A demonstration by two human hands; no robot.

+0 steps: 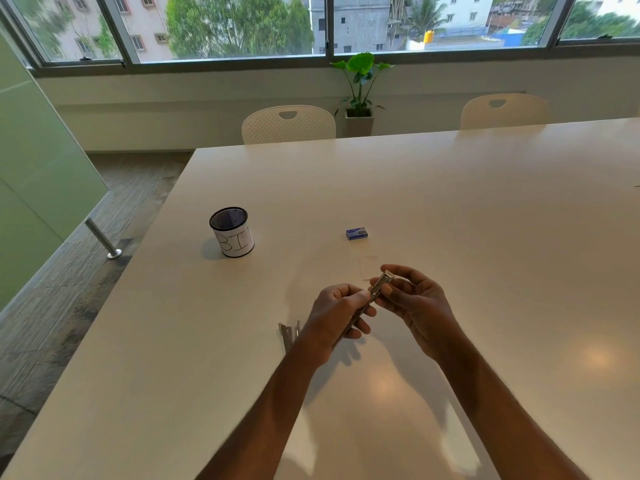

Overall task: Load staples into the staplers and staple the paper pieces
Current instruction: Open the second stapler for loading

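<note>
The left hand [341, 313] is gripping the lower part of a stapler [380, 285] with curled fingers, and the right hand [414, 299] is pinching its upper end, both above the table [485, 220]. I judge the person is opening it for loading; I cannot tell whether staples are inside. The next move is probably calling for one hand to reach the staple box [356, 233], lying farther away. A paper [368, 266] is lying between. Other staplers [289, 332] are lying just left of the left wrist. The bin [231, 232] is standing far left, near the table edge; the right side is giving wide room.
</note>
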